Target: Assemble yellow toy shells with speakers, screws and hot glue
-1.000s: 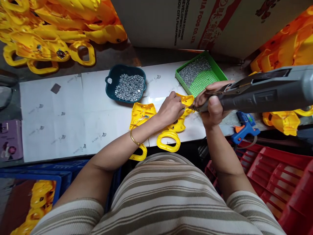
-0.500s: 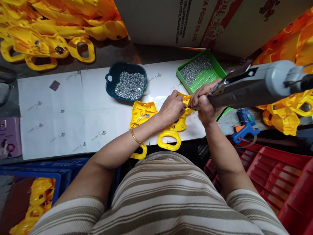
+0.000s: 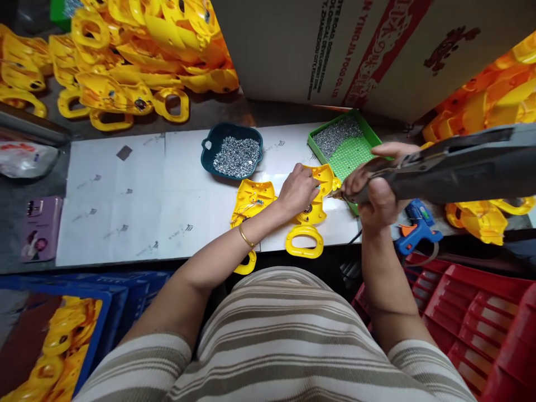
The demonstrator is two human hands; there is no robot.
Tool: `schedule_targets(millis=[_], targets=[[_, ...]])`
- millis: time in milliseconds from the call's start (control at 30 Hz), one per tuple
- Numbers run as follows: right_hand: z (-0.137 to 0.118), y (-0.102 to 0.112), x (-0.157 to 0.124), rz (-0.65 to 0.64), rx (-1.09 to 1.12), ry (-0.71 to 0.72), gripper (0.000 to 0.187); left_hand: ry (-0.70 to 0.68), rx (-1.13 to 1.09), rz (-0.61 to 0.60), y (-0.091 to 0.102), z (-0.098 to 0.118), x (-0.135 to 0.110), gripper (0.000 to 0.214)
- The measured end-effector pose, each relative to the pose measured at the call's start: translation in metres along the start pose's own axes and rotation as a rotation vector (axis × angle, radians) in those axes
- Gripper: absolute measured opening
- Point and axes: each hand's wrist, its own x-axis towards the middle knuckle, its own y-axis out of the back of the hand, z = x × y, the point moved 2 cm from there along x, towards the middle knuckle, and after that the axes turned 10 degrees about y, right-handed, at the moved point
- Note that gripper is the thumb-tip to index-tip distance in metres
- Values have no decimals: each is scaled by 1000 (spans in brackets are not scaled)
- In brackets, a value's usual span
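Observation:
My left hand [image 3: 298, 192] is curled over a yellow plastic toy shell [image 3: 323, 177], gripping it against the white work surface. The shell has a loop handle on its near side and a small round part inside. In my right hand [image 3: 379, 198] is a grey electric screwdriver [image 3: 456, 170], pointing left. Its tip is just right of the shell, apart from it as far as I can see. A second yellow shell half [image 3: 253, 195], with thin wires and a small circuit board, lies left of my left hand, partly hidden under my forearm.
A dark green tub [image 3: 209, 159] and a bright green basket [image 3: 377, 131] hold small screws. A blue glue gun [image 3: 419, 229] lies at right, above a red crate [image 3: 481, 312]. Yellow shells [image 3: 167, 50] pile up behind, near a cardboard box [image 3: 285, 50]. A purple phone [image 3: 41, 229] lies left.
My right hand has drawn the screwdriver back to the right, off the yellow shell. The left hand stays on the shell. The whole view has shifted a little.

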Motion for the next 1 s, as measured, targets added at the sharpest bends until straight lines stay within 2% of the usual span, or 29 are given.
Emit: schedule_targets(millis=[67, 167, 233, 300, 400, 467, 600, 700, 800, 1000], targets=[[-12, 4, -1, 89, 54, 30, 32, 43, 7, 14, 4, 0, 0, 22], [-17, 13, -10, 84, 38, -11, 33, -20, -32, 17, 20, -12, -17, 32], [-16, 21, -20, 91, -12, -52, 33, -159, -49, 7, 36, -30, -40, 43], [-13, 27, -29, 110, -50, -86, 33, -255, 45, -40, 49, -54, -67, 61], [-8, 30, -39, 105, -59, -117, 31, -220, 179, -102, 54, -86, -98, 80], [-7, 27, -42, 103, -67, -122, 29, -195, 221, -123, 48, -93, -107, 86], [-12, 19, -41, 116, -70, -106, 27, -165, 211, -42, 25, -81, -97, 85], [-19, 16, -41, 135, -61, -93, 26, -25, 163, 101, 14, -69, -84, 73], [-24, 17, -43, 143, -67, -107, 23, 98, 104, 215, 7, -60, -75, 59], [-21, 18, -49, 141, -52, -124, 24, 196, 0, 330, -1, -38, -65, 50]])
